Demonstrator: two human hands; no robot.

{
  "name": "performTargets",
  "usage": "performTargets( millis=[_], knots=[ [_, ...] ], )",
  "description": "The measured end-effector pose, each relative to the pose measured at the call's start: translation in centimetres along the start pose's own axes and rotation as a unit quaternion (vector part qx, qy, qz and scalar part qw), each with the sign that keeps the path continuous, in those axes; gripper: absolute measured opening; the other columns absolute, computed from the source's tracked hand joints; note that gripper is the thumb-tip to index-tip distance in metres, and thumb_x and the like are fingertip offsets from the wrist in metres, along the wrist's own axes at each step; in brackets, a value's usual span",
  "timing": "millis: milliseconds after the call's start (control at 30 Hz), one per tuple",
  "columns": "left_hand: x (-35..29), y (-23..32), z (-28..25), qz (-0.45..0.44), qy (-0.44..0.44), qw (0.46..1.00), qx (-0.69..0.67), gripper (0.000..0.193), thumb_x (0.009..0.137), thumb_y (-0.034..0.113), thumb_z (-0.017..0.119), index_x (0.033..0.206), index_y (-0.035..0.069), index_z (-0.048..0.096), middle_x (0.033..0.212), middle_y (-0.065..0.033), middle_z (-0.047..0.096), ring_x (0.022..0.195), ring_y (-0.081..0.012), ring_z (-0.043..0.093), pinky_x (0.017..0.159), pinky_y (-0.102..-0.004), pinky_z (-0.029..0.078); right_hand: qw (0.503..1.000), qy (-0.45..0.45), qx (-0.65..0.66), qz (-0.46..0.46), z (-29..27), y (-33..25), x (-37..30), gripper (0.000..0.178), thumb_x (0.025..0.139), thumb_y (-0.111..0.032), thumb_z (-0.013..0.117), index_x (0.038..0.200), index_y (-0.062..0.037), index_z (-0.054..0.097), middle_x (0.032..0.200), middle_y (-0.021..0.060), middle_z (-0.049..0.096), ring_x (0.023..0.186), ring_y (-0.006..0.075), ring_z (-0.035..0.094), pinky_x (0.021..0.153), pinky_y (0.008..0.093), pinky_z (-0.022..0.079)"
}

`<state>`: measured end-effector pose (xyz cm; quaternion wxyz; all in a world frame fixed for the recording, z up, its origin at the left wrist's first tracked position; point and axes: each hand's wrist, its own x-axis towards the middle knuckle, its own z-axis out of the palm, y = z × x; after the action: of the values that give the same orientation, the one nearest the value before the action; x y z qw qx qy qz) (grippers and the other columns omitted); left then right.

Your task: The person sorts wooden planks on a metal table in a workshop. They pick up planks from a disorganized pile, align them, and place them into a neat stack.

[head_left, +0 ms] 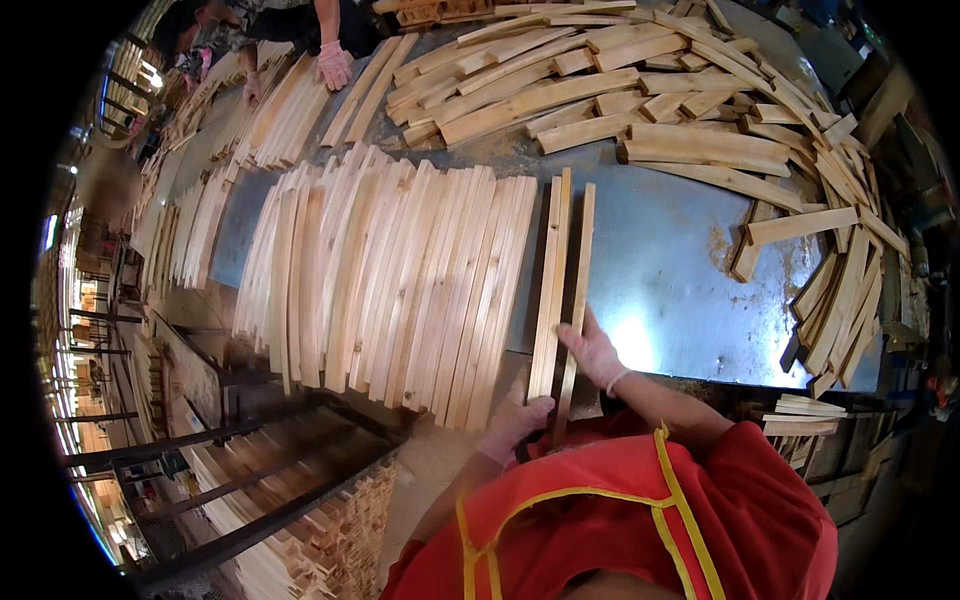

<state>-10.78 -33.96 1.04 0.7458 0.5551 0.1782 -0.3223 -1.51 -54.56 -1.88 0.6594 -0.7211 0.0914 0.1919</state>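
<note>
My gloved left hand (pixel 515 418) is closed around the near end of a pale wooden strip (pixel 549 285), which lies lengthwise away from me; another strip may sit against it. Just to its right, a second wooden strip (pixel 581 250) stands on its narrow edge, a slim gap between them. My gloved right hand (pixel 592 355) grips this second strip near its near end, thumb over the top. Left of both hands, a wide row of pale strips (pixel 400 280) lies side by side, their near ends uneven. Part of my left fingers is hidden.
A shiny metal table (pixel 670 270) carries the wood. At the far right is a jumbled heap of boards (pixel 690 140). Another person's gloved hand (pixel 334 66) rests near strips at the far left. Below left stands a dark metal frame (pixel 270 520) with stacked wood.
</note>
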Motion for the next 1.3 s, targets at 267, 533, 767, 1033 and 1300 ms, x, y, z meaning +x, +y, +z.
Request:
performTargets(
  millis=[267,533,767,1033,1300],
  knots=[
    [-1.5,6.4,3.0,0.252,0.264,0.721,0.589,0.080,0.083,0.031,0.082,0.149,0.001,0.050,0.146,-0.0222,0.055,0.134,-0.0451,0.054,0.112,-0.0554,0.044,0.859,-0.232,-0.440,0.116,1.8,-9.0,5.2,0.101,0.099,-0.070,0.056,0.158,0.0103,0.038,0.137,0.0288,0.068,0.129,0.0401,0.065,0.109,0.0444,0.050],
    [5.1,5.6,0.7,0.330,0.296,0.588,0.677,0.080,0.073,0.034,0.086,0.144,0.011,0.057,0.141,-0.0107,0.055,0.135,-0.0361,0.051,0.108,-0.0548,0.045,0.911,0.050,-0.347,-0.216,-9.2,-14.4,22.7,0.048,0.099,-0.040,0.062,0.135,-0.0085,0.067,0.125,0.0199,0.073,0.124,0.0387,0.066,0.106,0.0439,0.051],
    [5.9,6.0,2.9,0.244,0.388,0.578,0.675,0.079,0.072,0.034,0.086,0.144,0.014,0.060,0.141,-0.0098,0.057,0.125,-0.0377,0.056,0.105,-0.0550,0.047,0.978,-0.177,0.066,-0.093,-11.6,-18.8,20.4,0.052,0.103,-0.024,0.065,0.147,0.0023,0.061,0.120,0.0097,0.073,0.106,0.0202,0.067,0.098,0.0329,0.053],
    [3.7,10.6,4.8,0.173,0.355,0.785,0.477,0.068,0.089,0.024,0.075,0.151,0.004,0.055,0.148,-0.0202,0.058,0.138,-0.0389,0.055,0.110,-0.0506,0.050,0.967,-0.183,0.148,0.096,-9.5,-1.5,10.5,0.070,0.100,-0.011,0.066,0.165,-0.0067,0.040,0.123,0.0068,0.069,0.094,0.0140,0.062,0.080,0.0307,0.056],
    [1.2,13.9,-11.6,0.218,0.443,0.666,0.558,0.078,0.096,0.020,0.071,0.166,0.008,0.038,0.158,-0.0173,0.055,0.132,-0.0393,0.062,0.110,-0.0440,0.052,0.976,-0.189,-0.091,-0.067,-3.2,-6.3,8.3,0.062,0.092,-0.033,0.075,0.145,-0.0079,0.053,0.122,0.0207,0.072,0.112,0.0354,0.069,0.096,0.0466,0.053]
  ],
)
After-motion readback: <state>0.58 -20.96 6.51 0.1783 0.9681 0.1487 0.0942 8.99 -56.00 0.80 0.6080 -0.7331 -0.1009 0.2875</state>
